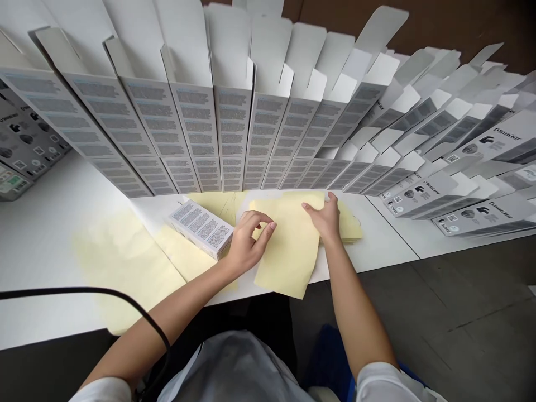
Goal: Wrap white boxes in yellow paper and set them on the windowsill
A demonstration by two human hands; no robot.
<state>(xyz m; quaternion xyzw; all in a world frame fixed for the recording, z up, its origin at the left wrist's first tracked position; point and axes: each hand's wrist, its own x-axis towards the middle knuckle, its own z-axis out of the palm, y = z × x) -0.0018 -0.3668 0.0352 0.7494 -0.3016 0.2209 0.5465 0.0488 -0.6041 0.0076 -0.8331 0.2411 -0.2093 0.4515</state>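
I've got a thin, pale yellow paper sheet (285,245) lying flat on the white worktop (377,248), right under both hands. My right hand (324,219) is open, fingers spread, pressing on the sheet's top edge. My left hand (249,243) is curled at the sheet's left edge, fingertips bunched; I can't tell whether it's actually pinching paper. This sheet looks light, soft and easily creased, so the edge is the place to take it. Just beyond sits a small stack of yellow sheets (349,223). A white printed carton (201,229) lies beside my left hand, and open white cartons (232,134) stand in rows behind. Most print is unreadable, though one brand line looks like "SevenCert".
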